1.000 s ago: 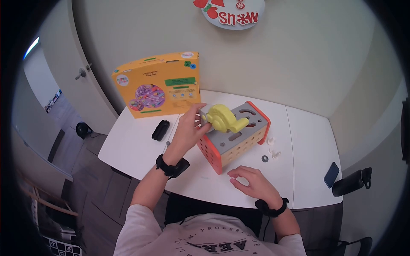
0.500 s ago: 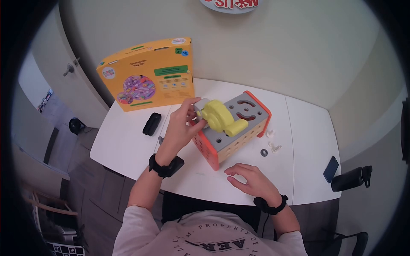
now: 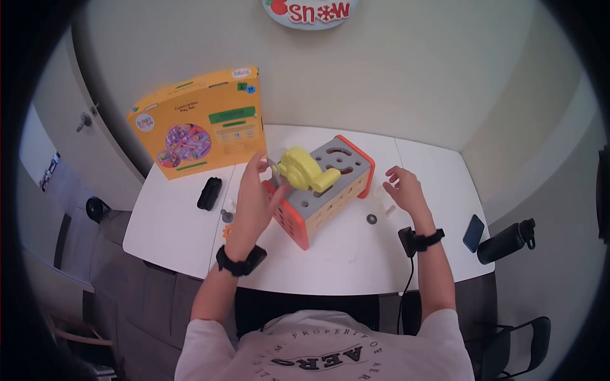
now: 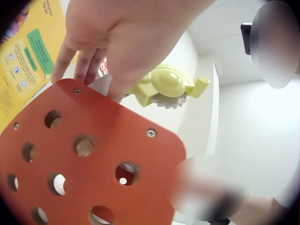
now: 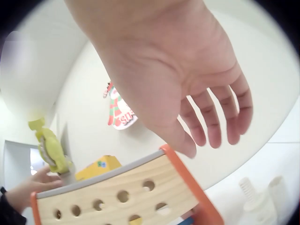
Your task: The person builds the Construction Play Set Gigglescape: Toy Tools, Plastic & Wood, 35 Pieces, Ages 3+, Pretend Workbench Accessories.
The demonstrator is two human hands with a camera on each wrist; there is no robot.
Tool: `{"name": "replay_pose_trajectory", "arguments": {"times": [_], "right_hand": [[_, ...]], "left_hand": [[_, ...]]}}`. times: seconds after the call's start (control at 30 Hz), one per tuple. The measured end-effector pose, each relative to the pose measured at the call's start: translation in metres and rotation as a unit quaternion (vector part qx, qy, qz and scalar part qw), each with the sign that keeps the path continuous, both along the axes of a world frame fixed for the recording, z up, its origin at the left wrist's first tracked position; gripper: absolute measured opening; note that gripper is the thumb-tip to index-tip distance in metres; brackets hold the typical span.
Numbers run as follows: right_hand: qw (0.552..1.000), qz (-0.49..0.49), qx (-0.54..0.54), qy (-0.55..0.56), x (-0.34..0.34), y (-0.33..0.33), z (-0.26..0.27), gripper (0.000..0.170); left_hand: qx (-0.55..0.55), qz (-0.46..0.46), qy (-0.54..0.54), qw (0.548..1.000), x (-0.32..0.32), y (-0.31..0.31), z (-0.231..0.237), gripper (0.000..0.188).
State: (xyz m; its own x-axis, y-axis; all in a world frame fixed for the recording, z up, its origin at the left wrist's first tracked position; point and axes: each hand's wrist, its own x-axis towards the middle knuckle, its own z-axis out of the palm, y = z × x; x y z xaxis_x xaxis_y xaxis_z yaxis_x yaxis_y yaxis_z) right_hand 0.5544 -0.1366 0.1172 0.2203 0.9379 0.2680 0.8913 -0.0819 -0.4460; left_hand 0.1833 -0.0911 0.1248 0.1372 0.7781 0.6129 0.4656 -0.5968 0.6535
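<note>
A toy workbench (image 3: 327, 209) with a grey top, pale wooden side and orange end panels stands at the table's middle. On its top sits a yellow toy circular saw (image 3: 298, 170) with a grey toothed blade, seen from the side in the left wrist view. My left hand (image 3: 253, 200) is at the bench's left end, its fingers and thumb on either side of a grey block (image 4: 101, 85) beside the saw. My right hand (image 3: 408, 192) hovers off the bench's right end, fingers loosely bent and holding nothing. White plastic screws (image 5: 258, 206) lie below it.
A yellow play-set box (image 3: 197, 120) stands at the back left, a black case (image 3: 210, 193) before it. A grey bolt (image 3: 227, 216) and an orange piece (image 3: 227, 232) lie by my left wrist. A grey ring (image 3: 372, 219), phone (image 3: 473, 233) and black bottle (image 3: 506, 242) are on the right.
My right hand has moved from in front of the bench to the right, over the white screws. The left hand stays at the saw's end of the bench, its fingers spread wider.
</note>
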Motion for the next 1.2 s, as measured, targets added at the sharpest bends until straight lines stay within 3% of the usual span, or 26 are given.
{"name": "replay_pose_trajectory", "arguments": {"times": [0.07, 0.17, 0.23, 0.37, 0.47, 0.57, 0.63, 0.77, 0.9, 1.0, 1.2], "right_hand": [[0.995, 0.018, -0.058, -0.073, 0.018, 0.021, -0.02, 0.035], [0.978, 0.023, -0.177, -0.109, 0.02, 0.043, -0.034, 0.043], [0.966, 0.026, -0.221, -0.13, 0.019, 0.054, -0.043, 0.045], [0.97, 0.029, -0.213, -0.115, 0.019, 0.066, -0.06, 0.037], [0.969, 0.016, -0.247, -0.016, 0.022, 0.065, -0.046, 0.033], [0.99, 0.013, -0.139, 0.005, 0.027, 0.056, -0.024, 0.035], [0.992, 0.045, -0.059, 0.097, 0.032, 0.049, -0.009, 0.031], [0.939, 0.122, 0.014, 0.32, 0.008, 0.031, 0.033, 0.023], [0.942, 0.156, 0.015, 0.296, -0.017, 0.031, 0.061, 0.02], [0.97, 0.189, -0.01, 0.153, -0.021, 0.038, 0.067, 0.019], [0.965, 0.259, 0.024, 0.004, -0.031, 0.049, 0.062, 0.019]], "left_hand": [[0.065, 0.034, 0.026, 0.997, -0.003, -0.023, -0.003, 0.069], [0.112, -0.048, 0.107, 0.987, -0.002, -0.055, -0.004, 0.06], [0.088, -0.081, 0.128, 0.985, 0.002, -0.066, -0.011, 0.051], [0.073, -0.096, 0.163, 0.979, 0.005, -0.064, -0.017, 0.036], [0.051, -0.107, 0.157, 0.98, 0.002, -0.062, -0.017, 0.036], [0.052, -0.114, 0.148, 0.981, -0.006, -0.058, -0.019, 0.038], [0.049, -0.114, 0.148, 0.981, -0.011, -0.057, -0.019, 0.039], [0.054, -0.121, 0.147, 0.98, -0.015, -0.055, -0.021, 0.039], [0.059, -0.12, 0.149, 0.98, -0.016, -0.053, -0.024, 0.04], [0.063, -0.12, 0.145, 0.98, -0.016, -0.054, -0.026, 0.039], [0.067, -0.117, 0.147, 0.98, -0.014, -0.056, -0.026, 0.037]]}}
